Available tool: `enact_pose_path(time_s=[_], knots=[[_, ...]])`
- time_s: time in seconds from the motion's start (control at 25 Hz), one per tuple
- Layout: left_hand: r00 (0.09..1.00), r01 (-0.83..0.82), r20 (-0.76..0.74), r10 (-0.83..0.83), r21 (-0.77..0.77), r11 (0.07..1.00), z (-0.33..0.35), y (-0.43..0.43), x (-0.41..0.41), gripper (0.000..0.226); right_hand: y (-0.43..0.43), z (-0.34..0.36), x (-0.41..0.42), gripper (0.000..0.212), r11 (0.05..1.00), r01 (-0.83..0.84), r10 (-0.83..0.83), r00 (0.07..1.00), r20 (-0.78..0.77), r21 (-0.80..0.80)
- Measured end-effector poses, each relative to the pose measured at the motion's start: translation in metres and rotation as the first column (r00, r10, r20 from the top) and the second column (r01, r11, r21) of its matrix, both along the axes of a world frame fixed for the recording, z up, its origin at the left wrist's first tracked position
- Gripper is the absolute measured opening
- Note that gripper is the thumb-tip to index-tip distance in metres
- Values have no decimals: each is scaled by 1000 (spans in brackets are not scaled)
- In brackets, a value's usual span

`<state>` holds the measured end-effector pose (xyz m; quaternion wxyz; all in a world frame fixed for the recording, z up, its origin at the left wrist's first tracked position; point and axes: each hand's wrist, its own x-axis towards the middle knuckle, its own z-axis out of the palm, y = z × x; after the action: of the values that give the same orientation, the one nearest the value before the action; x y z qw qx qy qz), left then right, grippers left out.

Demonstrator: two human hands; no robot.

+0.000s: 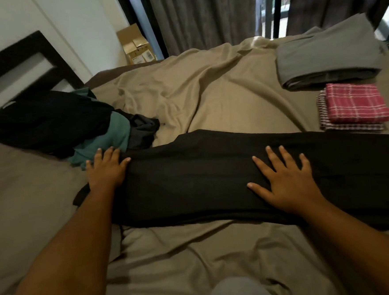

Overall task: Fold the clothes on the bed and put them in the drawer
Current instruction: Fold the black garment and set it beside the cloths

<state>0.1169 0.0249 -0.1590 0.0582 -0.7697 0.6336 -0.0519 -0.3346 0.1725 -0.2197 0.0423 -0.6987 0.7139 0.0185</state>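
A long black garment (202, 176) lies stretched across the tan bedsheet (219, 95), folded lengthwise into a band. My left hand (106, 168) rests flat on its left end with the fingers straight. My right hand (285, 180) presses flat on the middle of the garment, fingers spread. A heap of unfolded dark and teal clothes (72, 130) sits just behind my left hand. No drawer is in view.
At the back right lie a folded grey cloth (327, 52) and a stack of folded checked cloths, red on top (354, 106). A dark headboard (21, 60) stands at the left. A cardboard box (137, 45) and dark curtains (202, 13) are beyond the bed.
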Motion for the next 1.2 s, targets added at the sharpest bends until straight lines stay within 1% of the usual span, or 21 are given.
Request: enact_pose_path(time_s=[0.08, 0.12, 0.16, 0.2, 0.24, 0.28, 0.36, 0.4, 0.48, 0.6, 0.64, 0.72, 0.8, 0.84, 0.88, 0.92, 0.96, 1.0, 1.04, 1.08, 1.2], knots=[[998, -49, 32, 50, -37, 998, -1, -5, -17, 56, -2, 7, 6, 93, 998, 33, -33, 999, -10, 57], [998, -16, 52, 21, -105, 994, -2, -2, -32, 51, -7, 13, 14, 94, 994, 68, -68, 998, 7, 82], [996, 69, 59, -60, -174, 982, -6, 1, -50, 48, -13, 21, 24, 93, 991, 106, -110, 993, 48, 87], [983, 180, 61, -171, -207, 962, -11, 3, -67, 46, -21, 27, 37, 93, 992, 116, -121, 988, 99, 55], [963, 268, 54, -263, -209, 940, -17, 4, -80, 44, -31, 31, 52, 92, 997, 73, -72, 989, 130, -5], [956, 290, 12, -293, -187, 939, -21, 4, -87, 44, -41, 33, 68, 90, 998, -15, 23, 991, 133, -56], [977, 198, -55, -207, -142, 970, -23, -1, -79, 44, -56, 30, 92, 88, 977, -204, 210, 969, 126, -59], [982, 188, -8, -190, -130, 974, -23, -4, -67, 44, -61, 25, 98, 88, 968, -248, 250, 960, 124, -30], [964, 251, 124, -235, -142, 958, -20, -9, -41, 37, -66, 13, 102, 88, 966, -257, 254, 960, 121, 9], [956, 279, 171, -240, -265, 923, -12, -20, -24, 29, -66, 3, 104, 88, 963, -269, 269, 954, 133, -19], [960, 259, 179, -217, -265, 929, -14, -22, -26, 28, -67, 3, 105, 89, 962, -273, 273, 953, 134, -22], [981, 154, 156, -119, -235, 960, -23, -19, -39, 27, -67, 2, 107, 91, 962, -272, 273, 952, 136, -22], [999, 49, 17, -46, -300, 953, -29, -10, -71, 23, -66, 2, 109, 93, 963, -267, 269, 951, 150, -28], [994, 57, -68, -87, -357, 932, -28, -2, -96, 27, -66, 1, 108, 92, 962, -270, 271, 950, 157, -32], [974, 125, -126, -189, -397, 909, -26, 8, -127, 32, -65, 1, 105, 89, 962, -272, 275, 948, 163, -39], [933, 236, -166, -321, -393, 889, -24, 20, -159, 37, -64, 1, 102, 86, 961, -272, 276, 946, 170, -47], [877, 355, -211, -432, -322, 878, -25, 35, -193, 41, -61, 1, 93, 82, 962, -266, 271, 947, 171, -54], [835, 442, -255, -488, -219, 870, -30, 48, -221, 45, -57, 1, 81, 78, 965, -257, 264, 950, 166, -59], [822, 481, -283, -494, -121, 868, -38, 60, -241, 49, -51, 1, 65, 76, 968, -242, 249, 955, 159, -61], [834, 481, -280, -476, -53, 875, -45, 68, -253, 53, -42, 1, 45, 75, 975, -214, 222, 963, 152, -66], [899, 400, -216, -382, 43, 916, -56, 74, -254, 63, -8, 0, -21, 80, 994, -83, 92, 987, 131, -74]])
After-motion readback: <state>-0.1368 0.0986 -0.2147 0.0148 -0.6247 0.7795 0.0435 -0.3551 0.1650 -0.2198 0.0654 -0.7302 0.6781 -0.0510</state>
